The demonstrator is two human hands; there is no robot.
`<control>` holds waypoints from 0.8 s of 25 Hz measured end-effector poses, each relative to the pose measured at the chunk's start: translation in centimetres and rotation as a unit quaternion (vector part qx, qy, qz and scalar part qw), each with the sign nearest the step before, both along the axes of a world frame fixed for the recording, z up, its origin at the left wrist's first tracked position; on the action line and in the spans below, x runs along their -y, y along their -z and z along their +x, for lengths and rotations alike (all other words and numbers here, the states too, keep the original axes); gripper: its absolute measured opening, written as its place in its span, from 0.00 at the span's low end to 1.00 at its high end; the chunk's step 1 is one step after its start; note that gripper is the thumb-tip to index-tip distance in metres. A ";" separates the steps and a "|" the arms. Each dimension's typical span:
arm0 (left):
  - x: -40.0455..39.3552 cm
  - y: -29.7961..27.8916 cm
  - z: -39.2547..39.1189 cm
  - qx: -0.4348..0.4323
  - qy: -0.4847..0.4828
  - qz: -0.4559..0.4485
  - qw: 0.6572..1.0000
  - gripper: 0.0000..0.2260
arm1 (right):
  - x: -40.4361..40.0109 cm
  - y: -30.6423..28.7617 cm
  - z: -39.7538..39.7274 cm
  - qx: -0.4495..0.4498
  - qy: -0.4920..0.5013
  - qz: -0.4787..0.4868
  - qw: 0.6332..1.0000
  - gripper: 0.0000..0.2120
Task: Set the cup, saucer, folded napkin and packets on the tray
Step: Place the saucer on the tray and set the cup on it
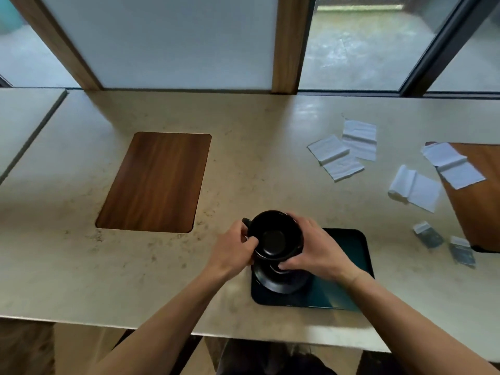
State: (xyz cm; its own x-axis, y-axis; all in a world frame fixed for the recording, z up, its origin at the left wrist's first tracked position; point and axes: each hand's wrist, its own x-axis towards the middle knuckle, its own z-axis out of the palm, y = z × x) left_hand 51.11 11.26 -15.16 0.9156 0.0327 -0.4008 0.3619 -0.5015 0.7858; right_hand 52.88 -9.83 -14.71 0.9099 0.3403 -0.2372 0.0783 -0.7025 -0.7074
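Observation:
A black cup (274, 236) is held above a black saucer (278, 282), which lies on the left part of a dark tray (349, 250). My left hand (232, 247) grips the cup's left side by its handle. My right hand (316, 250) holds the cup's right side, thumb at its lower rim. Several white napkins (335, 155) lie unfolded on the counter to the right. Two small packets (428, 235) lie near the right edge of view.
The beige counter (243, 169) has a wooden inlay panel (155, 182) at centre left and another wooden panel (476, 201) at far right, partly under a napkin. Windows and wooden posts rise behind. The counter's front edge runs just below the tray.

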 end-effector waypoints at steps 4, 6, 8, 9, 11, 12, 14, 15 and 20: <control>1.4 0.2 -1.2 -0.042 0.048 -0.048 0.997 0.07 | 2.6 0.6 -0.5 -0.017 -0.011 0.002 1.000 0.49; 1.5 0.4 -1.8 -0.047 0.070 -0.034 0.996 0.09 | 3.2 0.9 -1.0 -0.029 -0.018 -0.005 0.999 0.49; 1.5 0.7 -2.4 -0.047 0.080 -0.020 0.995 0.11 | 3.4 1.3 -1.4 -0.039 -0.024 -0.011 0.999 0.50; 1.6 0.8 -2.6 -0.047 0.082 -0.015 0.995 0.12 | 3.3 1.4 -1.5 -0.042 -0.026 -0.015 0.999 0.51; 1.8 1.0 -3.1 -0.048 0.074 -0.013 0.996 0.12 | 3.2 1.5 -1.4 -0.043 -0.034 -0.026 0.998 0.52; 1.9 1.2 -3.4 -0.049 0.067 -0.016 0.996 0.12 | 3.1 1.6 -1.4 -0.045 -0.037 -0.030 0.998 0.52; 1.9 1.6 -3.7 -0.050 0.057 -0.019 0.997 0.11 | 2.9 1.8 -1.4 -0.052 -0.042 -0.034 0.997 0.53; 1.8 1.8 -3.9 -0.052 0.055 -0.019 0.997 0.11 | 2.8 1.9 -1.5 -0.055 -0.044 -0.034 0.997 0.53; 1.5 2.2 -4.2 -0.061 0.053 -0.017 0.997 0.11 | 2.7 2.4 -1.5 -0.068 -0.049 -0.030 0.996 0.53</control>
State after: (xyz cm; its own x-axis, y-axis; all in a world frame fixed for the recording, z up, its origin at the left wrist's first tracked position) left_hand 46.89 9.73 -17.41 0.8578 -0.0763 -0.5083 0.4023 -0.5159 0.7563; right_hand 51.42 -12.53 -17.10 0.8313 0.4069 -0.3786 0.0545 -0.7376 -0.6730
